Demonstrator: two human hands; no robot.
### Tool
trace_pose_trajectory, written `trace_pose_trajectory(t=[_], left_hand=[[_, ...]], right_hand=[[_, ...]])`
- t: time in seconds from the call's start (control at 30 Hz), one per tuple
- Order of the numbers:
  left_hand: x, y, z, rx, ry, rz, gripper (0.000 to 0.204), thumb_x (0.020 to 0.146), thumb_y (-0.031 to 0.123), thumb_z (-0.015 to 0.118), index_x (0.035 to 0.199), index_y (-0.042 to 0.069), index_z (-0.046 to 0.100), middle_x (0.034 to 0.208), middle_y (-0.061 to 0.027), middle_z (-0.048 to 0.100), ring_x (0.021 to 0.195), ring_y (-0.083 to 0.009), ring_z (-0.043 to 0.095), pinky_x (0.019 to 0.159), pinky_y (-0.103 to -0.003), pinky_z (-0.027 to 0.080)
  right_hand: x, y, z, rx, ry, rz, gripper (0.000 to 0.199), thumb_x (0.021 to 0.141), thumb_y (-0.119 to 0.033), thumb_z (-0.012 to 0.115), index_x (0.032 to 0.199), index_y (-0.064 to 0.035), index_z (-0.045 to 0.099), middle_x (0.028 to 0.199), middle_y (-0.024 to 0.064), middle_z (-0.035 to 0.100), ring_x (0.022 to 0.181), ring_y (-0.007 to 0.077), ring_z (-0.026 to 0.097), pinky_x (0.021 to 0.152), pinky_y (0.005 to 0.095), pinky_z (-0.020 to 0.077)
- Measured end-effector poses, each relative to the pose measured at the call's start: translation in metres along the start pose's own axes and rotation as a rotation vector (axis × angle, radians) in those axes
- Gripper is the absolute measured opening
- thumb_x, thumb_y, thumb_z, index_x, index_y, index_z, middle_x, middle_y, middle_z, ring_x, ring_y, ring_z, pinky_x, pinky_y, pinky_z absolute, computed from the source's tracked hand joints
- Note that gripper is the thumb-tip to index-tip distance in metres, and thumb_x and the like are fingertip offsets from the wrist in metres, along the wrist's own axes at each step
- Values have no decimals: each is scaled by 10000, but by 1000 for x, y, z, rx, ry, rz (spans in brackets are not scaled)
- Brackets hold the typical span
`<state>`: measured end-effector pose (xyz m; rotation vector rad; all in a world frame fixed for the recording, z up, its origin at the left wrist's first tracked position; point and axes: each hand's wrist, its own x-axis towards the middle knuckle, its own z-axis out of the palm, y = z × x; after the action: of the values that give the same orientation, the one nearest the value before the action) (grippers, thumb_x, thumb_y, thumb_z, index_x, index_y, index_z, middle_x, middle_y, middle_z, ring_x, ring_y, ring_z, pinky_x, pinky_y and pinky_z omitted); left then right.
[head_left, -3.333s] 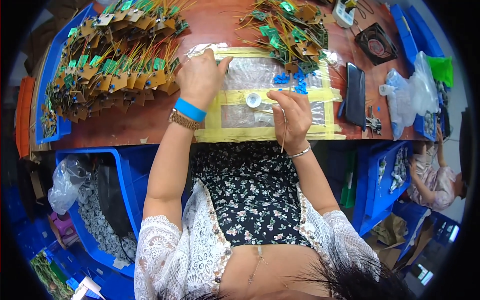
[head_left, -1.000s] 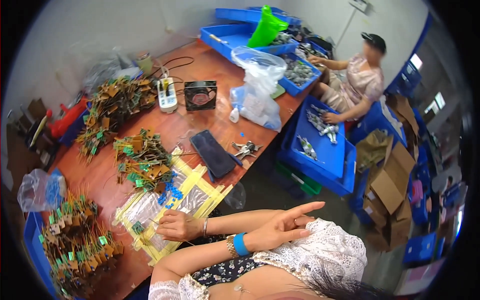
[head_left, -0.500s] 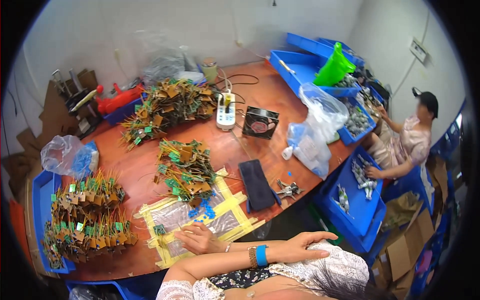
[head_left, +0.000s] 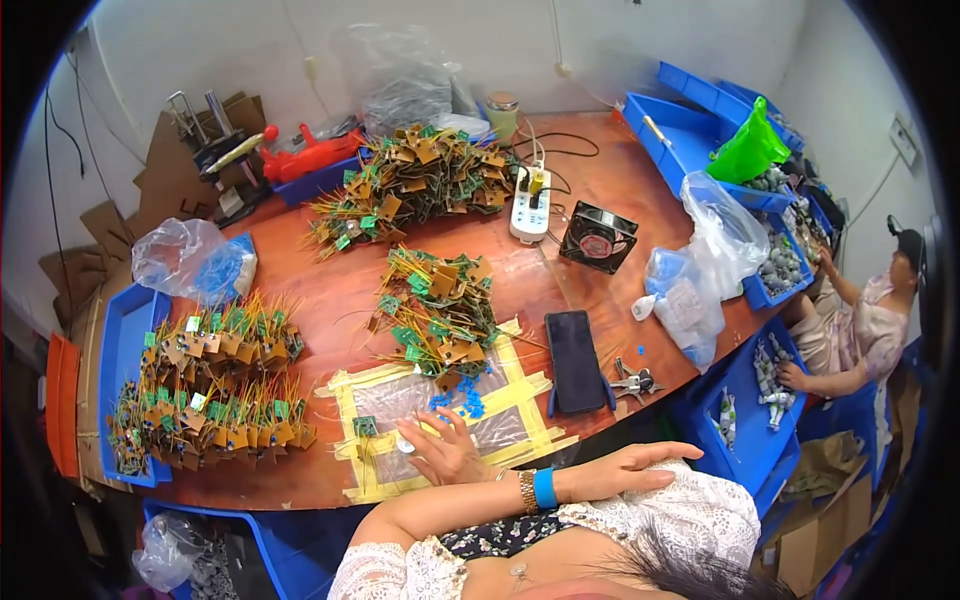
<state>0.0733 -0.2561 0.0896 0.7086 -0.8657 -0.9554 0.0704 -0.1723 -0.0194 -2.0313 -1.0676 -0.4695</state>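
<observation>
My left forearm, with a watch and a blue wristband, crosses in front of me. My left hand (head_left: 630, 470) lies flat with fingers stretched over the white lace sleeve (head_left: 690, 505) on my right. My right hand (head_left: 448, 452) reaches left over the yellow-taped mat (head_left: 505, 425), fingers spread. A small pale round spot shows by its fingertips; I cannot tell what it is. Just left of them is a small green circuit board (head_left: 364, 427) with wires. Small blue pieces (head_left: 470, 398) lie beyond the hand, beside a heap of wired circuit boards (head_left: 435, 305).
More wired boards fill a blue tray (head_left: 125, 330) at left and a far heap (head_left: 420, 180). A phone (head_left: 572, 360), keys (head_left: 635, 380), a small fan (head_left: 598, 237) and a power strip (head_left: 530, 205) lie right of centre. A co-worker (head_left: 865, 320) reaches into a blue bin (head_left: 745, 400).
The whole view has swung left, so things sit farther right in the picture. My right hand's fingers have lifted and spread. My left hand stays on the sleeve.
</observation>
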Motion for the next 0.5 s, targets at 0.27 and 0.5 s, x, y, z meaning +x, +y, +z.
trace_pose_trajectory(t=[0.27, 0.5], left_hand=[[-1, -7, 15, -23, 33, -172, 383, 1025, 247, 492, 1352, 48, 465, 984, 39, 519, 868, -11, 442, 766, -196, 399], [-8, -14, 21, 121, 23, -306, 389, 1012, 255, 522, 1326, 27, 481, 914, 25, 572, 816, -24, 477, 709, -214, 424]], right_hand=[[-1, -2, 2, -19, 96, 31, 620, 763, -113, 729, 1327, -1, 497, 1329, 103, 561, 1236, 301, 488, 1057, 514, 319], [4, -2, -2, -77, 72, -7, 593, 794, -120, 710, 1330, 2, 488, 1326, 107, 560, 1218, 299, 499, 1070, 511, 300]])
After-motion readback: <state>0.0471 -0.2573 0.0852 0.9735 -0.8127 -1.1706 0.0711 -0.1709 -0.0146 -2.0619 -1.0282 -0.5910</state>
